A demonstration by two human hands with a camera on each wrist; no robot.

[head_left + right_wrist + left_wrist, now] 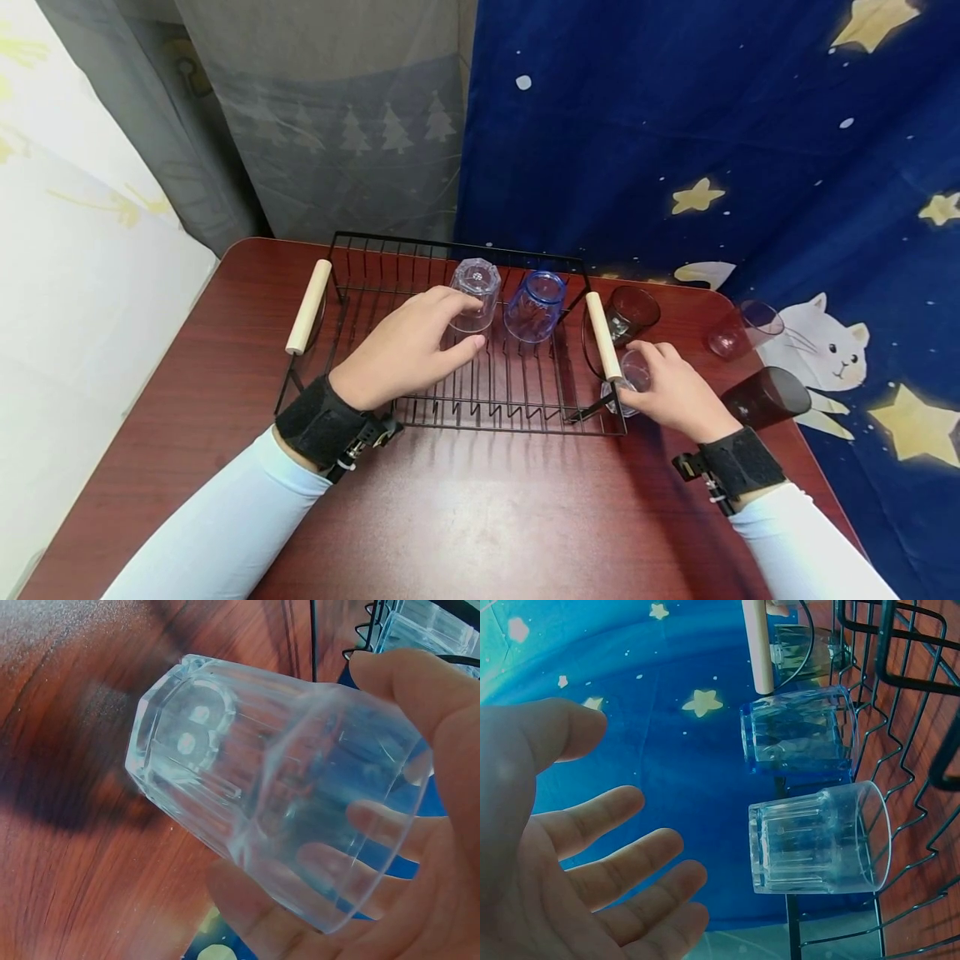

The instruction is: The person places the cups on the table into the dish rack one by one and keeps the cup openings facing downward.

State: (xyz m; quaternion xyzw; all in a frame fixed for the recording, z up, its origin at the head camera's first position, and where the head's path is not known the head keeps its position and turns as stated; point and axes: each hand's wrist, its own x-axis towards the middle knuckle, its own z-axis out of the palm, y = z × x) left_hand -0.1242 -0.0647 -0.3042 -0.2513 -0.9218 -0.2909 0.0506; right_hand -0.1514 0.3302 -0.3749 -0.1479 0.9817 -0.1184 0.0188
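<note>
My right hand (678, 393) grips a clear faceted glass (225, 757) near its rim, fingers round the far side and thumb on the near side. The glass is beside the right handle of a black wire dish rack (480, 423). Over the rack, my left hand (408, 346) is spread with relaxed fingers. It holds nothing and is apart from another clear glass (817, 844), which stands upside down in the rack. A blue glass (536, 308), also upside down, stands just right of that one.
Pale wooden handles, left (308, 307) and right (603, 336), flank the rack. Right of it on the reddish table (480, 517) stand a dark red glass (632, 312), a pinkish glass (744, 331) and a dark grey glass (767, 398). Curtains (600, 150) hang behind the table.
</note>
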